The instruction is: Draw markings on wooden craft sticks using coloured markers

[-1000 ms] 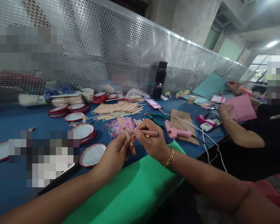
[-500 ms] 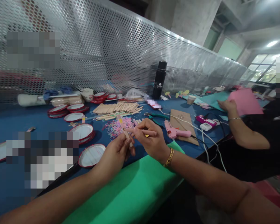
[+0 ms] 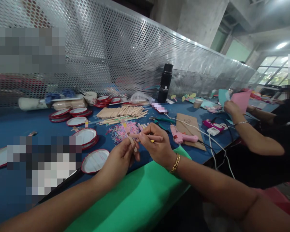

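My left hand pinches a small flat wooden stick with a yellow patch near its upper end. In my right hand is a pinkish pen, held like a writing tool, its tip end close to the stick. Just behind my hands lies a heap of pink and purple strands. Green cloth spreads below my forearms. A red-rimmed round lid lies to the left of my left hand.
Wooden sticks lie behind the strands. A pink glue gun rests on cardboard, near green-handled pliers and white cables. A black bottle stands at the mesh partition. At right, another person's hands hold pink paper.
The other person has lifted and turned the pink and light-blue paper, and a second hand now shows there. The pen in my right hand has shifted slightly; my left hand has barely moved.
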Demonstrator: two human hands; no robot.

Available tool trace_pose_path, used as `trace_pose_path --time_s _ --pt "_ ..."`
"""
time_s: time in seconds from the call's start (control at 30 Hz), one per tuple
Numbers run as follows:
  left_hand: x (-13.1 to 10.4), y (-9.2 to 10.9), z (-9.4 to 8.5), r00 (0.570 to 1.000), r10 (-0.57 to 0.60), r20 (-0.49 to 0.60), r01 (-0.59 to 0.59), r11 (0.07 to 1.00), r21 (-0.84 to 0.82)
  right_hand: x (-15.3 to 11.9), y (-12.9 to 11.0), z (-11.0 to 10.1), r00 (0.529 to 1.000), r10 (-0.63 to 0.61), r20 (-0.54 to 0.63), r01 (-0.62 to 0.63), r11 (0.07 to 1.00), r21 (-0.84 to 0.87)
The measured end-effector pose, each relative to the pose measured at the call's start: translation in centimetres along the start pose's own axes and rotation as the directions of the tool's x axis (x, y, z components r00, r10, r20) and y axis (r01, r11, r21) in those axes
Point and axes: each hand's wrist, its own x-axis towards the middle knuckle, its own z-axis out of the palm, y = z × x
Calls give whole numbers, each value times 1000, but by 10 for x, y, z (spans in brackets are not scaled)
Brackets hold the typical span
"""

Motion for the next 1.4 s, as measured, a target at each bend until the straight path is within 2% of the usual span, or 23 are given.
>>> trace_pose_path --time_s 0.27,0.47,0.63,0.83,1.0,1.2,1.4 --pt "0 -2 -1 1000 -5 -1 5 1000 17 2 1 -1 997 -10 -73 8 1000 -29" --pt "0 1 0 1000 1 -2 -1 1000 18 1 0 0 1000 -26 -15 25 1000 -18" --pt "-1 1 0 1000 -2 4 2 1000 2 1 0 -1 996 -55 -71 51 997 -57" --pt "-1 1 0 1000 4 -6 -4 1000 13 0 0 0 1000 -28 -15 28 1000 -8" --pt "0 2 -1 1000 8 -12 -8 1000 15 1 0 -1 995 -56 -77 52 997 -52" --pt "0 2 -1 1000 12 -19 -12 1000 15 1 -2 -1 999 -43 -19 43 999 -27" --pt "-1 4 0 1000 11 -17 -11 1000 2 1 -1 -1 997 -45 -65 42 998 -44"
